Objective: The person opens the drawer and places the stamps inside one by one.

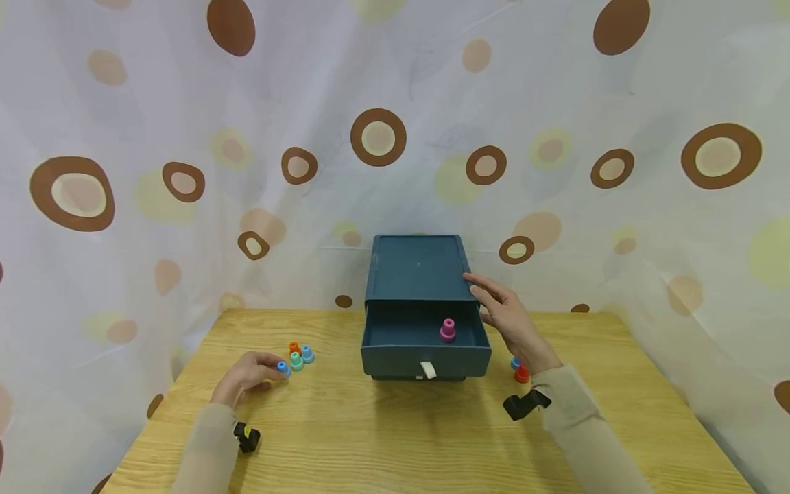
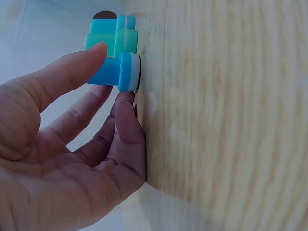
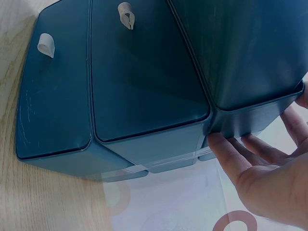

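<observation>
At the left of the table, my left hand (image 1: 247, 374) pinches a small blue plastic piece (image 1: 283, 369), stepped like a peg with a wider base. In the left wrist view, the thumb lies against this blue piece (image 2: 108, 72), its base close to the tabletop. Beside it stand an orange piece (image 1: 295, 348), a mint green piece (image 1: 297, 361) and a light blue piece (image 1: 307, 354). My right hand (image 1: 511, 319) rests with extended fingers on the right side of a dark blue drawer cabinet (image 1: 420, 267). Its top drawer (image 1: 395, 361) is pulled out and holds a magenta piece (image 1: 448, 331).
Right of the cabinet, partly behind my right wrist, stand a red piece (image 1: 522, 374) and another blue piece (image 1: 515, 362). White loop pulls (image 3: 46, 45) stick out from the lower drawers. A patterned cloth (image 1: 420, 82) hangs behind the wooden table (image 1: 345, 439).
</observation>
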{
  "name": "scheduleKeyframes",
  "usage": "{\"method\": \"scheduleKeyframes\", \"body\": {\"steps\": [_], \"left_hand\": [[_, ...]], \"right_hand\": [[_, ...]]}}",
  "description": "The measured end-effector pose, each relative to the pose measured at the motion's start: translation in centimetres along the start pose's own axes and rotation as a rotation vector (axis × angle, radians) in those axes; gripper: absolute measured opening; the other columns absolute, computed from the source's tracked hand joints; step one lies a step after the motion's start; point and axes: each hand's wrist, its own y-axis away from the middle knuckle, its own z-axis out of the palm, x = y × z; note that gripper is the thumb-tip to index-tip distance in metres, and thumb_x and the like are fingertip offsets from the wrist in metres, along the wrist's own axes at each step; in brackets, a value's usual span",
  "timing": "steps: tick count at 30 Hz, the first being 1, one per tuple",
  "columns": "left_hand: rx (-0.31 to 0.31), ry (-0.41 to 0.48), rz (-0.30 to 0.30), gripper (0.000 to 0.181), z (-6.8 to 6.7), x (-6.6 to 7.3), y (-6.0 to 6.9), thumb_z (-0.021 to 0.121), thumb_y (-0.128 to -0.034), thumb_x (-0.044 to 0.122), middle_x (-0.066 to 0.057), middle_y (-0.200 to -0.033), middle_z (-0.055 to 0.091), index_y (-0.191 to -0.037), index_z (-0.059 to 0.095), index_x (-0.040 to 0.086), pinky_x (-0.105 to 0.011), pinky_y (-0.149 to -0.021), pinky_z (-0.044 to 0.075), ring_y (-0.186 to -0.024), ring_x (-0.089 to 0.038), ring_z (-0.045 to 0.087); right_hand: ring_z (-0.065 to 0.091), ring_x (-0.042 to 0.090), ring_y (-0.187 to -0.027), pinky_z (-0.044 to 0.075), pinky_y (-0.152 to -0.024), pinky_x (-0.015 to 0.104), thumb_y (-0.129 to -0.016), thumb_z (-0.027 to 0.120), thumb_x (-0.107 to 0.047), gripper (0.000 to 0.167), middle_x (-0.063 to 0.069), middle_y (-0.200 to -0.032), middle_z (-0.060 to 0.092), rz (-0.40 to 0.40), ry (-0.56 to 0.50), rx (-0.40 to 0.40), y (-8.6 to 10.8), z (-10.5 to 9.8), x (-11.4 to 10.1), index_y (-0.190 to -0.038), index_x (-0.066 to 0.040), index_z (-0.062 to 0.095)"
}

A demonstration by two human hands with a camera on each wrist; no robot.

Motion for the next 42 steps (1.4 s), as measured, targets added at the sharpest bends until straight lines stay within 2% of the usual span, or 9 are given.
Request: {"method": "scheduleKeyframes", "body": {"steps": [4, 11, 19, 25, 30, 33, 38, 42], "left_hand": [[-0.01, 0.006, -0.003, 0.04, -0.1, 0.3, -0.3, 0.075, -0.0849, 0.006, -0.014, -0.113, 0.063, -0.122, 0.063, -0.004, -0.03, -0.072, 0.052, -0.09, -0.019, 0.058], [0.002, 0.002, -0.004, 0.037, -0.1, 0.0, -0.2, 0.075, -0.0851, 0.006, -0.011, -0.109, 0.065, -0.119, 0.065, -0.004, -0.03, -0.071, 0.053, -0.088, -0.017, 0.058], [0.01, 0.057, 0.013, 0.039, 0.0, 0.2, 0.5, 0.071, -0.0906, 0.016, -0.011, -0.109, 0.063, -0.121, 0.061, -0.007, -0.034, -0.08, 0.057, -0.092, -0.013, 0.063], [0.065, 0.051, 0.018, 0.046, 0.0, 1.1, 0.9, 0.068, -0.0931, 0.022, -0.014, -0.113, 0.064, -0.127, 0.056, -0.007, -0.037, -0.08, 0.057, -0.096, -0.02, 0.066], [0.076, 0.039, 0.049, 0.049, -0.2, 2.0, 1.3, 0.065, -0.0952, 0.024, -0.024, -0.126, 0.06, -0.132, 0.053, -0.007, -0.043, -0.087, 0.056, -0.106, -0.031, 0.066], [0.087, 0.064, 0.081, 0.05, -0.2, 2.4, 1.4, 0.064, -0.0962, 0.023, -0.026, -0.13, 0.058, -0.135, 0.051, -0.006, -0.044, -0.092, 0.055, -0.108, -0.03, 0.066], [0.117, 0.134, 0.146, 0.05, -0.2, 2.9, 1.5, 0.063, -0.0975, 0.021, -0.025, -0.128, 0.061, -0.137, 0.05, -0.007, -0.045, -0.096, 0.053, -0.108, -0.027, 0.067], [0.141, 0.166, 0.171, 0.05, -0.2, 3.4, 1.6, 0.065, -0.0957, 0.022, -0.021, -0.124, 0.065, -0.136, 0.053, -0.005, -0.045, -0.098, 0.051, -0.109, -0.027, 0.067]], "right_hand": [[0.019, 0.033, -0.15, 0.024, -0.114, 0.065, -0.101, 0.048, -0.047, 0.056, 0.007, -0.162, 0.025, 0.006, -0.004, 0.019, 0.2, 0.0, 0.0, -0.15, -0.02, 0.042], [0.019, 0.032, -0.15, 0.024, -0.115, 0.063, -0.1, 0.049, -0.048, 0.057, 0.005, -0.163, 0.024, 0.009, -0.006, 0.0, 0.1, 0.2, 0.0, -0.151, -0.022, 0.041], [0.021, 0.033, -0.15, 0.026, -0.114, 0.063, -0.102, 0.049, -0.045, 0.055, 0.007, -0.162, 0.026, -0.012, -0.002, -0.005, 0.0, 0.2, -0.1, -0.15, -0.02, 0.042], [0.02, 0.033, -0.15, 0.024, -0.114, 0.063, -0.102, 0.048, -0.044, 0.054, 0.008, -0.162, 0.025, -0.009, -0.01, -0.006, 0.0, 0.2, -0.1, -0.15, -0.019, 0.041], [0.019, 0.034, -0.15, 0.024, -0.114, 0.064, -0.103, 0.048, -0.042, 0.054, 0.008, -0.162, 0.025, -0.014, -0.013, -0.006, 0.1, 0.2, -0.1, -0.15, -0.017, 0.041], [0.019, 0.033, -0.15, 0.024, -0.114, 0.064, -0.103, 0.048, -0.043, 0.055, 0.008, -0.162, 0.025, -0.008, -0.011, -0.007, 0.1, 0.2, -0.2, -0.151, -0.018, 0.041], [0.019, 0.034, -0.15, 0.023, -0.115, 0.064, -0.103, 0.047, -0.044, 0.055, 0.008, -0.162, 0.025, -0.005, -0.014, -0.007, 0.2, 0.2, -0.2, -0.151, -0.019, 0.041], [0.019, 0.034, -0.15, 0.023, -0.114, 0.064, -0.103, 0.047, -0.043, 0.054, 0.008, -0.162, 0.025, -0.012, -0.016, -0.009, 0.2, 0.2, -0.2, -0.151, -0.018, 0.041]]}}
